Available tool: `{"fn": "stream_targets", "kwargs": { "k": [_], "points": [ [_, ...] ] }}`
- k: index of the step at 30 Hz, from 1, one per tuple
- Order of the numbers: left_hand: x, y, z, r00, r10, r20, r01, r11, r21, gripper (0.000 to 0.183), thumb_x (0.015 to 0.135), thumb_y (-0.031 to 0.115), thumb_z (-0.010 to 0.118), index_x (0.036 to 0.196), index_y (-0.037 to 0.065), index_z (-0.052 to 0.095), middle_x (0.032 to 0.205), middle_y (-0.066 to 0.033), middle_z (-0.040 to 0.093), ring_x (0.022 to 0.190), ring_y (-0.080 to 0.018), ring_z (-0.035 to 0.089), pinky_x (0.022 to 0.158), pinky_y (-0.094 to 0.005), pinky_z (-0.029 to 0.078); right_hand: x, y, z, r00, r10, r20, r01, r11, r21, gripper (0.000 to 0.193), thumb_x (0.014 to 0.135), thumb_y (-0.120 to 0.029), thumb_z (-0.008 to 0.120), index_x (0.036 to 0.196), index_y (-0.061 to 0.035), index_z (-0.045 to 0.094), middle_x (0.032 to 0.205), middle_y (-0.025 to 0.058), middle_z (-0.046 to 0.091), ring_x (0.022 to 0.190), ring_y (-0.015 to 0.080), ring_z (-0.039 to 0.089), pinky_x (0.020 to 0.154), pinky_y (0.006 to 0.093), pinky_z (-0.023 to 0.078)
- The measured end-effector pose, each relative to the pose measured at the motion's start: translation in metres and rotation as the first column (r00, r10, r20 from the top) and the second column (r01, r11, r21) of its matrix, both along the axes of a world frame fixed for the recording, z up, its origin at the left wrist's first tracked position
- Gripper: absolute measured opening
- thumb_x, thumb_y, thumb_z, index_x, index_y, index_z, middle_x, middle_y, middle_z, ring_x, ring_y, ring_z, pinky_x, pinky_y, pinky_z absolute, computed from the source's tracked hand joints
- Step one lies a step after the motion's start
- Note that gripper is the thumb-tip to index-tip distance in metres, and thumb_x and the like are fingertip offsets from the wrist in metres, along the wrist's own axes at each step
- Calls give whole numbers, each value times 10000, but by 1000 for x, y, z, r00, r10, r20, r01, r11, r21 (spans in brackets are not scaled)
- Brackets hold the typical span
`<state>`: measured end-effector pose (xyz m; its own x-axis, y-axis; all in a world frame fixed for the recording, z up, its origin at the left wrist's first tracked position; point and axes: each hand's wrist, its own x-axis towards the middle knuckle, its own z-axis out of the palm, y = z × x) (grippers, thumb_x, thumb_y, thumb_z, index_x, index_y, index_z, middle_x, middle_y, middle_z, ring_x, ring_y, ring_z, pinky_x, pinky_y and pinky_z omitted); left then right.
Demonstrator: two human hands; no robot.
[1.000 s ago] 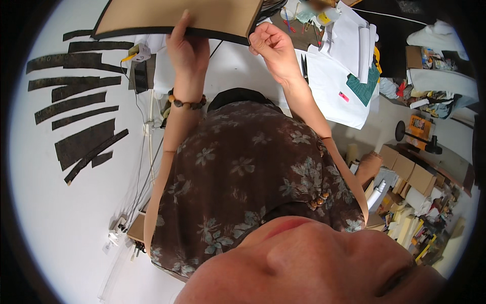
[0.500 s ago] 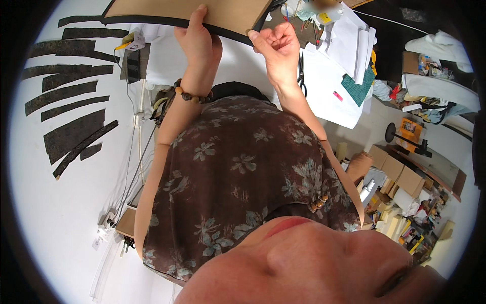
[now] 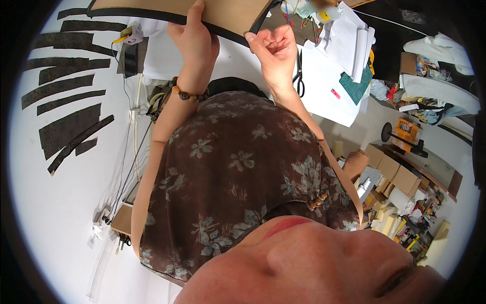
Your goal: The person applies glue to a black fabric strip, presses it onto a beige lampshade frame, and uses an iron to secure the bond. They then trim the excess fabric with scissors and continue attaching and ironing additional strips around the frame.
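Observation:
A flat tan board (image 3: 230, 14) with a black border (image 3: 147, 15) is held up at the top of the view; its far part is cut off by the frame. My left hand (image 3: 195, 45) grips the near edge, thumb lying on the tan face and the other fingers hidden beneath. At the board's near right corner, my right hand (image 3: 276, 53) pinches the black edge between thumb and curled fingers. Black-handled scissors (image 3: 299, 81) lie just right of my right wrist, on white paper (image 3: 324, 96).
Right of the scissors are a green cutting mat (image 3: 357, 85), a small pink-red object (image 3: 335, 93) and rolled white sheets (image 3: 349, 43). Black strips (image 3: 71, 129) hang on the white wall at left. Cardboard boxes (image 3: 397, 169) and clutter fill the lower right.
The board and both hands have shifted slightly left and up in the picture. More of the scissors shows now. Both hands keep their hold.

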<state>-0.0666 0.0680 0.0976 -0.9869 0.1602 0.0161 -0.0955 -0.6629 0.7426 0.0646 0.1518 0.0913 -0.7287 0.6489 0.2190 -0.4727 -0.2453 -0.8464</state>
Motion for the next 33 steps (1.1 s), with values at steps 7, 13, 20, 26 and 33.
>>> {"fn": "stream_targets", "kwargs": {
  "k": [7,13,20,26,33],
  "points": [
    [0,-2,17,995,33,-95,-31,999,19,286,925,1,670,1201,-10,596,1061,-60,671,938,-169,663,819,-297,537,2,1,7,996,87,-4,-87,996,-28,435,889,130,716,930,-114,358,822,43,644,734,41,567,671,204,462],
    [4,-5,18,991,54,-123,-54,999,4,299,927,6,668,1214,-4,585,1064,-64,667,931,-172,661,804,-297,539,0,-3,-3,997,70,-23,-70,998,-3,412,906,87,731,935,-115,372,839,46,658,747,60,596,661,220,471],
    [-21,-34,-11,998,-47,-46,45,998,-47,295,965,68,636,1246,-3,584,1150,-118,678,1036,-252,679,890,-376,564,12,27,-18,994,70,84,-72,997,18,251,1004,-115,690,928,-136,452,713,-5,614,655,78,590,551,205,397],
    [-29,-78,-28,987,-64,145,71,997,-44,360,913,-20,685,1255,-50,576,1218,-160,671,1098,-276,686,951,-426,575,8,105,-90,916,-225,333,156,962,223,209,987,-177,709,884,-115,538,694,0,620,609,74,550,534,224,392],
    [-20,-143,-69,971,-73,226,116,976,-183,552,916,11,695,1417,-48,471,1298,-177,627,1152,-303,660,970,-439,562,-115,273,-162,677,-720,153,12,218,976,221,869,-204,737,958,-31,632,934,108,668,827,208,628,753,356,509]
  ]
}}
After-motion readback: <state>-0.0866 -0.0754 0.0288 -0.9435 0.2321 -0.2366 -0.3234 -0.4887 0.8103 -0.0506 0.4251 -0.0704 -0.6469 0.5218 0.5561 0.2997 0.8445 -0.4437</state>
